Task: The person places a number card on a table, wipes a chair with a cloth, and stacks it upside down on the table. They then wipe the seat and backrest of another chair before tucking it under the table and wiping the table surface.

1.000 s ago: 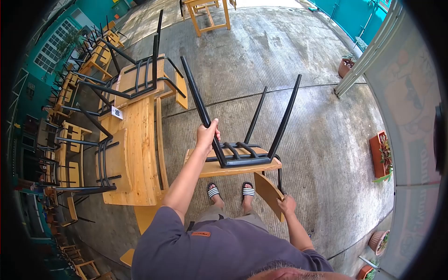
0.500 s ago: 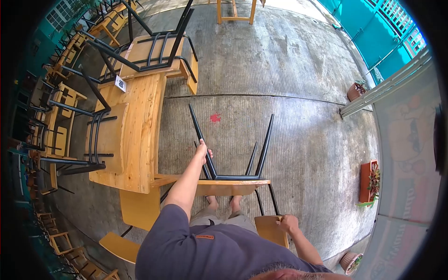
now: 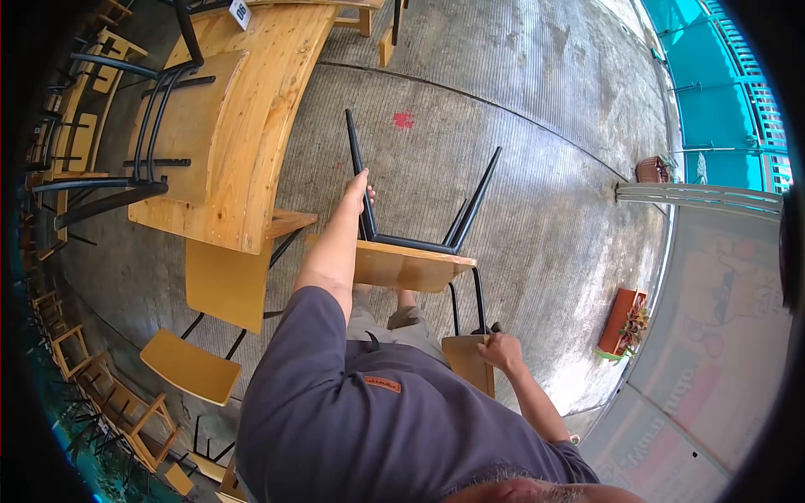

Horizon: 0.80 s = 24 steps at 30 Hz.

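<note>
A chair (image 3: 411, 267) with a wooden seat and black metal legs is tipped over in front of my body, legs pointing away from me. My left hand (image 3: 357, 190) is closed round one of its black legs. My right hand (image 3: 501, 350) grips the edge of its wooden backrest (image 3: 466, 362), low on my right. Left of the held chair stands a long wooden table (image 3: 267, 126). Another chair (image 3: 193, 366) stands at the table's near end, its yellow seat and back showing.
An upturned chair (image 3: 180, 138) rests on the table, near a white number card (image 3: 241, 13). More stacked furniture lines the far left. On the right are a planter box (image 3: 622, 323), a pot (image 3: 651, 170), a printed banner (image 3: 713, 318) and a teal gate (image 3: 721, 109).
My view has turned and moved, so the table and floor marks appear higher in the picture. The chair stays in both hands and has shifted along with me.
</note>
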{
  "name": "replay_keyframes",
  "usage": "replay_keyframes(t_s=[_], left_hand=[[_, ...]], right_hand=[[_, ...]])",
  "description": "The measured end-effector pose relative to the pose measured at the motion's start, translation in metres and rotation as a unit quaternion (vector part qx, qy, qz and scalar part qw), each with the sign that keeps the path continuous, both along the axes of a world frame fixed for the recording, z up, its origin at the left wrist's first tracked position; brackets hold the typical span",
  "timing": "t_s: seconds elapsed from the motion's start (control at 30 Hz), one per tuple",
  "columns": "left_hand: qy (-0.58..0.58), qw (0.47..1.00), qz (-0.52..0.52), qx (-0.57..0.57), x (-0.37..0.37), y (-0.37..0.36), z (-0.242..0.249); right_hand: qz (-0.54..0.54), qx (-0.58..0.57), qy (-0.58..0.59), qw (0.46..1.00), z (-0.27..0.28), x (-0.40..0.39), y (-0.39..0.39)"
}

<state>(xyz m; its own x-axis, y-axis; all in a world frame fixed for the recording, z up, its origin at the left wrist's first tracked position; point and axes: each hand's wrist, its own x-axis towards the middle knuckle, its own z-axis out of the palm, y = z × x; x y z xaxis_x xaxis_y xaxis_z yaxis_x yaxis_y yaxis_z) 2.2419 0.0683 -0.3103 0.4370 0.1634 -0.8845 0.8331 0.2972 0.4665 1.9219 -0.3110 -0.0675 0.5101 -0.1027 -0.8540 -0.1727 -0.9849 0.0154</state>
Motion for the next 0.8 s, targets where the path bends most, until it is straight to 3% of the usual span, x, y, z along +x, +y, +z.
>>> replay_keyframes(t_s=[0.17, 0.3, 0.37, 0.4, 0.53, 0.63, 0.77, 0.8], left_hand=[[-0.015, 1.0, 0.004, 0.001, -0.003, 0.011, -0.014], [-0.004, 0.999, -0.034, -0.02, 0.0, 0.02, -0.027], [0.005, 1.0, -0.02, -0.006, -0.001, 0.016, -0.027], [-0.001, 0.998, -0.007, -0.064, 0.0, 0.016, -0.026], [-0.006, 0.995, 0.003, -0.102, 0.0, 0.015, -0.034], [-0.012, 0.99, 0.07, -0.123, -0.003, 0.012, -0.038], [-0.061, 0.996, -0.026, -0.058, 0.005, 0.009, -0.059], [-0.138, 0.984, -0.098, 0.057, 0.002, 0.012, -0.058]], right_hand=[[0.007, 0.0, -0.042, 0.999, -0.004, 0.007, 0.016], [0.0, -0.006, -0.006, 1.0, -0.013, 0.022, 0.022], [0.002, -0.005, -0.023, 1.0, -0.018, 0.028, 0.022], [0.004, -0.006, -0.02, 1.0, -0.022, 0.034, 0.022], [0.011, -0.006, -0.003, 1.0, -0.032, 0.056, 0.02], [0.006, -0.013, 0.018, 1.0, -0.031, 0.075, 0.016], [-0.001, -0.017, 0.01, 1.0, -0.027, 0.101, 0.002], [0.003, -0.015, 0.023, 1.0, -0.03, 0.109, -0.006]])
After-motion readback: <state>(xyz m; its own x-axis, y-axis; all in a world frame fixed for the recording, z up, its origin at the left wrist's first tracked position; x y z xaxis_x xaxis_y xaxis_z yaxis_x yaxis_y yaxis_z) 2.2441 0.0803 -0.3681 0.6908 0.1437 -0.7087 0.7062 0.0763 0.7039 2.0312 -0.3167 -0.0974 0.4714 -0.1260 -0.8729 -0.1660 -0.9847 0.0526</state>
